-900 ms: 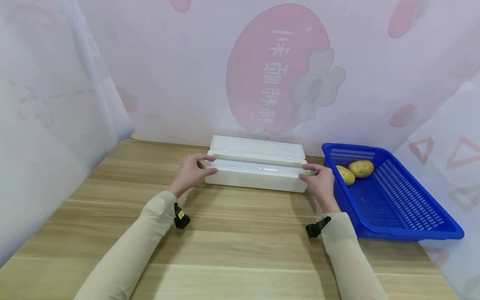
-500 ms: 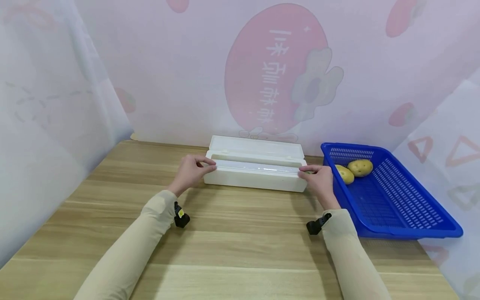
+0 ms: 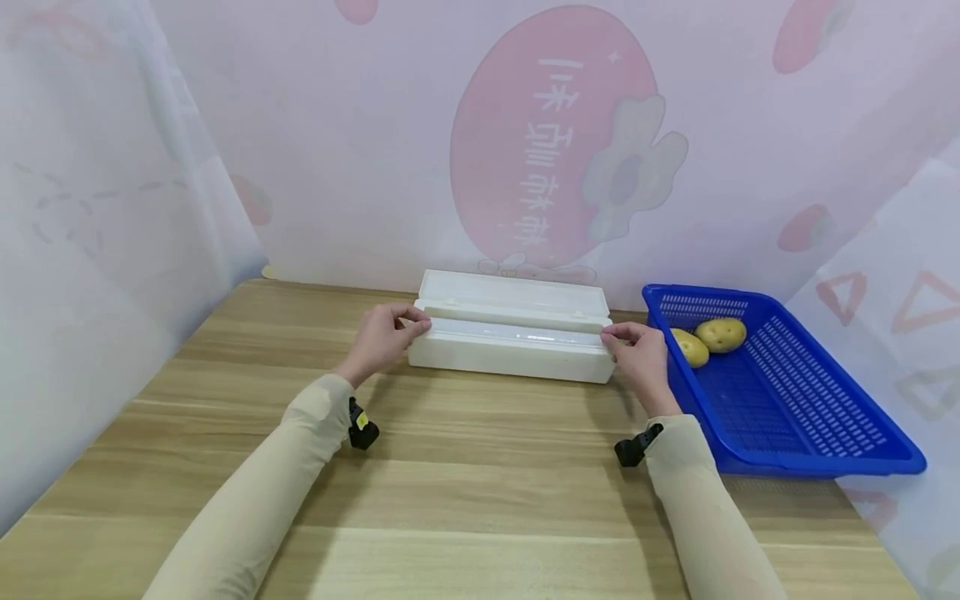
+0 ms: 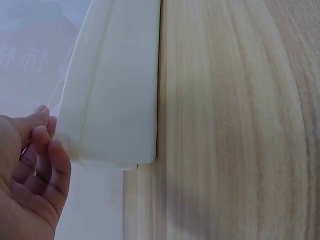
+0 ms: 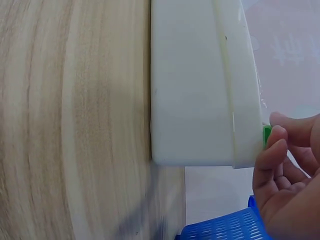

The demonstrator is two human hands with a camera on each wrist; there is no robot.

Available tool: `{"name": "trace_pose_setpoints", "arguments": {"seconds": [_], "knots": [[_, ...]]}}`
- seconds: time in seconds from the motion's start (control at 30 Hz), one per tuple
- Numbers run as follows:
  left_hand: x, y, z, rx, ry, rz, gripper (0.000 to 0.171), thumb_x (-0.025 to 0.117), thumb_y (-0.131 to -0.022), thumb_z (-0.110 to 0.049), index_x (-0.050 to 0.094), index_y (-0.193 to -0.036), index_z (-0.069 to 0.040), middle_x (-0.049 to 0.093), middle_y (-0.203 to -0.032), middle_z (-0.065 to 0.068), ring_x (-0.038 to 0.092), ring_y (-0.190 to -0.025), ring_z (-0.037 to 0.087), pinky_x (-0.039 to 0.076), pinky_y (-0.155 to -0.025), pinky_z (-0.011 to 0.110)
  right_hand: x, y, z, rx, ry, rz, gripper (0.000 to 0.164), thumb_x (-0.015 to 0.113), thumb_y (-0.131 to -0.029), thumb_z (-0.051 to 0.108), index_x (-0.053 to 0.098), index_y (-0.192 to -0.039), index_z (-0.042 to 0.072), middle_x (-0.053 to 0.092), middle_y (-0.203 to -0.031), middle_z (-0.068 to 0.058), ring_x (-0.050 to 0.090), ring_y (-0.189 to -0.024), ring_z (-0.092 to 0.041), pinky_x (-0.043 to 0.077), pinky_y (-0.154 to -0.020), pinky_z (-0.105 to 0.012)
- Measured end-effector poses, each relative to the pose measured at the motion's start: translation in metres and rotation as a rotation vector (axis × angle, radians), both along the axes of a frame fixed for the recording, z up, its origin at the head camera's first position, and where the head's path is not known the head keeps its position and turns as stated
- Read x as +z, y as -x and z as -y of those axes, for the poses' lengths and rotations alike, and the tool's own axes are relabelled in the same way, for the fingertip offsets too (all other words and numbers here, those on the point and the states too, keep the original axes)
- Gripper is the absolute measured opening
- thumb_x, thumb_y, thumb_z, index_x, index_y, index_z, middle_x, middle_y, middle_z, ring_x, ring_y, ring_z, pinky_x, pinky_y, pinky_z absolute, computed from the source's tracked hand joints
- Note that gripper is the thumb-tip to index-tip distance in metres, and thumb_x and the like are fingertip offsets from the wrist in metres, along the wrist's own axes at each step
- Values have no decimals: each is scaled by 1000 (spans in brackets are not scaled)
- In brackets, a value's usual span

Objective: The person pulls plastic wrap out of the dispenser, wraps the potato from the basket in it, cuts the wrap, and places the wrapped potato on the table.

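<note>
A long white cling film box [image 3: 510, 360] stands at the back of the table, its lid [image 3: 513, 292] raised behind it. Shiny clear cling film [image 3: 528, 336] lies along its top front. At the box's left end, my left hand [image 3: 378, 343] pinches the film's edge with thumb and fingers. My right hand [image 3: 639, 360] pinches at the right end in the same way. The film between the fingertips is too clear to make out. In the right wrist view, a small green piece [image 5: 267, 134] shows at the box rim beside the right fingertips.
A blue plastic basket [image 3: 795, 460] stands to the right, close to my right hand. Two potatoes, one farther back [image 3: 722, 335] and one nearer [image 3: 690, 348], lie inside it. A printed curtain [image 3: 337, 167] hangs behind the wooden table [image 3: 480, 500].
Both hands' thumbs and fingers, apart at the box's ends before, have closed together at the film's edge. The box, lid, basket and potatoes have stayed in place.
</note>
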State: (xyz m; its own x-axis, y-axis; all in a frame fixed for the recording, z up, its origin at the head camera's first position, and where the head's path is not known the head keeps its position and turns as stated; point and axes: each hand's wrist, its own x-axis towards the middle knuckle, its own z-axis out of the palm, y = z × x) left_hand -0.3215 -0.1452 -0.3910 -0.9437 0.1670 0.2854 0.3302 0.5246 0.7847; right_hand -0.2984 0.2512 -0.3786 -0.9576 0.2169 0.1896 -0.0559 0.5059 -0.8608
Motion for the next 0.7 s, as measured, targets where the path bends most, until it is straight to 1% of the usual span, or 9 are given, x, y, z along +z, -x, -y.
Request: {"name": "trace_pose_setpoints", "arguments": {"seconds": [0.1, 0.2, 0.3, 0.4, 0.53, 0.7], "knots": [[-2, 1, 0, -9, 6, -7, 13, 66, -97, -23, 71, -100, -11, 68, -83, 10, 57, -62, 22, 46, -51, 31, -1, 1, 0, 10, 15, 10, 17, 69, -94, 15, 71, -104, 2, 68, -98, -13, 58, -77, -24, 48, -61, -24], [-4, 2, 1, -13, 7, -12, 13, 65, -97, -23, 70, -99, -11, 68, -86, 7, 57, -63, 22, 47, -53, 31, -1, 0, -2, 41, 34, 35, 20, 71, -93, 16, 71, -106, 2, 68, -103, -14, 59, -84, -24, 51, -67, -27], [-4, 1, 1, -14, 7, -7, 14, 65, -97, -23, 71, -99, -10, 68, -86, 6, 56, -62, 22, 46, -52, 30, -1, -2, -3, 79, 34, 68, 24, 73, -91, 17, 72, -109, 2, 67, -110, -14, 56, -92, -25, 49, -73, -31], [-3, 1, 2, -14, 4, 0, 14, 65, -97, -23, 71, -99, -10, 67, -85, 6, 55, -62, 22, 45, -51, 29, -2, -1, -4, 95, -2, 71, 25, 75, -88, 16, 74, -108, 1, 66, -111, -15, 50, -87, -25, 43, -69, -32], [-3, 1, 1, -17, 2, -6, 13, 66, -97, -22, 70, -99, -10, 67, -84, 7, 54, -62, 21, 44, -51, 28, -4, 2, -5, 81, -57, 44, 23, 76, -88, 17, 76, -102, 0, 67, -105, -15, 46, -78, -23, 37, -63, -31], [-4, 2, 1, -13, 9, -22, 11, 67, -96, -20, 70, -98, -10, 68, -85, 6, 53, -63, 21, 44, -53, 30, -5, 6, -6, 80, -90, 30, 24, 74, -91, 19, 75, -103, -1, 66, -94, -14, 46, -75, -22, 37, -60, -29]]}}
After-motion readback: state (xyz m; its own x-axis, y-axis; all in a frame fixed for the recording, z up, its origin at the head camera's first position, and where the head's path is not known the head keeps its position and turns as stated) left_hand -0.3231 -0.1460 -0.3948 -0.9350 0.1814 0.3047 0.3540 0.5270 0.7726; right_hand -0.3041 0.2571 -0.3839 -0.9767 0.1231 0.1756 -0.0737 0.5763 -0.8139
